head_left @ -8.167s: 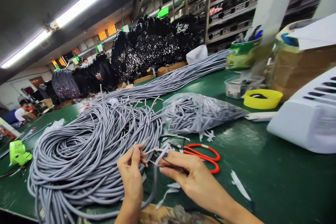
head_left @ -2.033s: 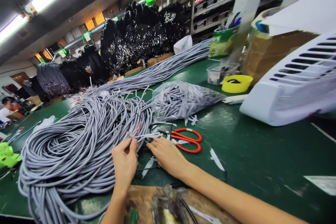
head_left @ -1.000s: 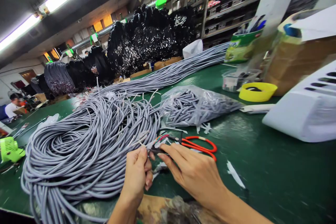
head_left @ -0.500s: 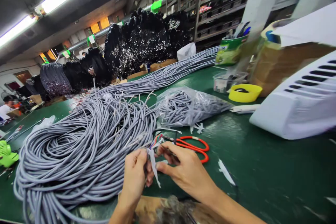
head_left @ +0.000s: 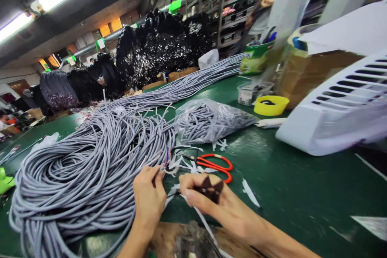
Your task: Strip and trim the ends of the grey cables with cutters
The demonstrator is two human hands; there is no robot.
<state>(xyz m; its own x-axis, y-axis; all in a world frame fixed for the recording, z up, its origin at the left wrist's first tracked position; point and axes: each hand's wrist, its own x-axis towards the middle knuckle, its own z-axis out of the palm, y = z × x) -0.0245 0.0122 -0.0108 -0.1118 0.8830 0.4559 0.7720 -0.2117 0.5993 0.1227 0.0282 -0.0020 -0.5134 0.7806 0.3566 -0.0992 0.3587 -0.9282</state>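
My left hand (head_left: 149, 193) is closed in a pinch on a cable end, from which thin coloured wires (head_left: 167, 156) stick up, blue and red among them. Just to its right, my right hand (head_left: 205, 197) is closed with thumb and finger on a white strip (head_left: 203, 219) that trails down toward the bottom edge. A dark, pointed thing (head_left: 211, 188) shows within the right hand; I cannot make out what it is. Red-handled scissors (head_left: 216, 162) lie beyond that hand, next to white scraps (head_left: 193, 166).
A big coil of grey cables (head_left: 75, 169) covers the left side. Behind the scissors sits a clear bag of short grey pieces (head_left: 208, 121). To the right are a yellow ring-shaped dish (head_left: 271, 107), a green can of pens (head_left: 256, 56) and a white slotted housing (head_left: 326, 121).
The white strip, earlier hanging short between both hands, now trails from my right hand. My right hand has closed and drawn down, while the left has turned slightly away. The view has shifted a little.
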